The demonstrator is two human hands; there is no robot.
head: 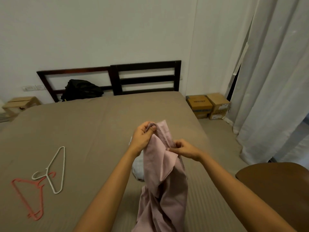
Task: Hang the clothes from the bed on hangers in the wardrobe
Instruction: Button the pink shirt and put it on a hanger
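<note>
Bed (80, 128): we see a wide brown sheet, with every task item on it or held over it.
Curtain (275, 84): pale, hanging at the right.
Pink shirt (164, 185): we hold it up above the near part of the bed; its lower part hangs toward us.
Black bag (82, 90): against the headboard (145, 77).
Boxes (209, 105): cardboard, on the floor right of the bed.
White cloth (138, 168): on the sheet, partly behind the shirt.
White hanger (63, 169): flat on the sheet at the left, its hook crossing the red hanger (42, 200).
Left hand (142, 136): our fingers curl around the shirt's top edge.
Right hand (185, 149): we pinch a fold of the shirt just below.
</note>
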